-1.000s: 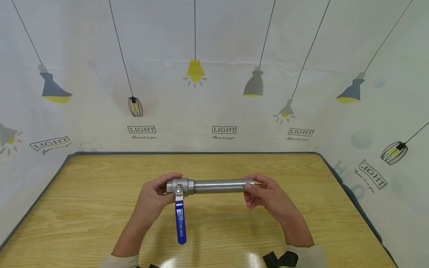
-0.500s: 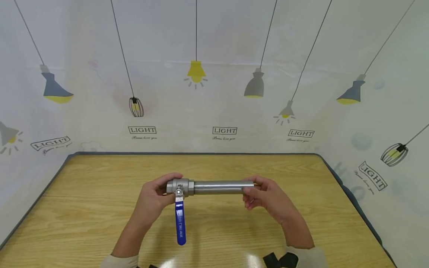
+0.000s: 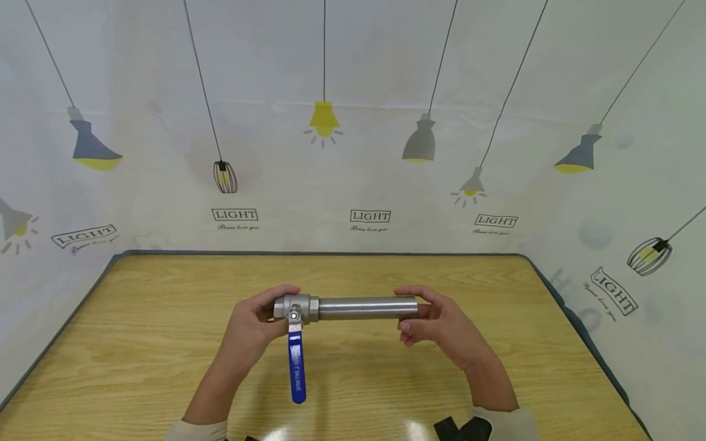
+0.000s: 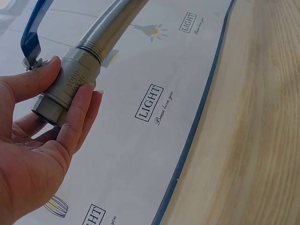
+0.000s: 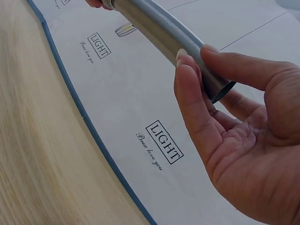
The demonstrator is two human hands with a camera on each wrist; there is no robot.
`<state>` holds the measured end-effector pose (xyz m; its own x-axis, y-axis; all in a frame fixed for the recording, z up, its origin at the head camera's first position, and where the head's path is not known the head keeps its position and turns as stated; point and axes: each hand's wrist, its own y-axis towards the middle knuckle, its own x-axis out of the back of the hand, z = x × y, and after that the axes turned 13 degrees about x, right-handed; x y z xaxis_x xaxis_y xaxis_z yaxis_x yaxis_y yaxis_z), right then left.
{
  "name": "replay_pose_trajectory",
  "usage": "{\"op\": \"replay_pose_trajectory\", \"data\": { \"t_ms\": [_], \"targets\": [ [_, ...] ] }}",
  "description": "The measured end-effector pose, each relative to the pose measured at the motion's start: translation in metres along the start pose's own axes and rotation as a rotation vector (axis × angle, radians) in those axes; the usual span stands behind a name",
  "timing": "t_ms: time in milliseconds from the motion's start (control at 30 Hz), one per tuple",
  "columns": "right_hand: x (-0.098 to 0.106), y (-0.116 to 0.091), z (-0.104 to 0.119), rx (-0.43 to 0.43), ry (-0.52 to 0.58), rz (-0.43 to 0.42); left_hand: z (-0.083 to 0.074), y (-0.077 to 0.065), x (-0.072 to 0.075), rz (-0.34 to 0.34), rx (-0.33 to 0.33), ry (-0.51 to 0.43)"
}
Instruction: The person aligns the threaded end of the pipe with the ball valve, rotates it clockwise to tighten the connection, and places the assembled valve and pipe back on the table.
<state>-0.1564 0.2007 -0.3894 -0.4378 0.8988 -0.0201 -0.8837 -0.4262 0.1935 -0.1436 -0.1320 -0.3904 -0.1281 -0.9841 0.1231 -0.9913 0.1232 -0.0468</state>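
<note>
A steel ball valve (image 3: pixel 300 301) and a metal pipe (image 3: pixel 358 308) are joined in one line, level above the table in the head view. The valve's blue lever (image 3: pixel 298 367) points toward me. My left hand (image 3: pixel 248 334) grips the valve body, thumb on one side and fingers on the other. Raised lettering on the valve (image 4: pixel 65 84) and a few bare threads at the joint show in the left wrist view. My right hand (image 3: pixel 449 334) is around the pipe's free end, its thumb low beside the pipe (image 5: pixel 164 35) and its fingers along the other side.
A wood-grain table (image 3: pixel 165 343) lies beneath both hands, with a dark blue edging (image 3: pixel 320 252) along its back and sides. White sheeting (image 3: pixel 276 153) printed with hanging lamps and lettering rises at the back, left and right.
My right thumb has slid down off the front of the pipe's end, which now shows bare there. My left hand keeps its grip on the ball valve, and the lever stays as it was.
</note>
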Motion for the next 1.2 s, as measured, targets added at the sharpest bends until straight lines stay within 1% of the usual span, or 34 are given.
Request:
{"op": "replay_pose_trajectory", "data": {
  "t_ms": [167,400,567,833,1200],
  "targets": [
    [-0.0003,0.0001,-0.0007,0.007,0.021,-0.016,0.0007,0.0009,0.0002,0.001,0.004,0.0],
    [-0.0009,0.0009,-0.002,-0.024,-0.001,-0.049,0.0014,0.001,0.0002,0.0,0.004,0.008],
    [-0.0013,0.0017,-0.0021,-0.033,-0.015,-0.056,0.0011,0.0009,0.0002,0.001,0.003,-0.004],
    [-0.0008,0.0017,-0.0015,-0.02,0.001,-0.049,0.0,0.0003,-0.0009,0.011,0.0,-0.026],
    [-0.0016,0.0024,-0.001,-0.038,-0.01,-0.065,0.0005,0.0002,-0.0017,0.019,0.0,-0.036]
  ]
}}
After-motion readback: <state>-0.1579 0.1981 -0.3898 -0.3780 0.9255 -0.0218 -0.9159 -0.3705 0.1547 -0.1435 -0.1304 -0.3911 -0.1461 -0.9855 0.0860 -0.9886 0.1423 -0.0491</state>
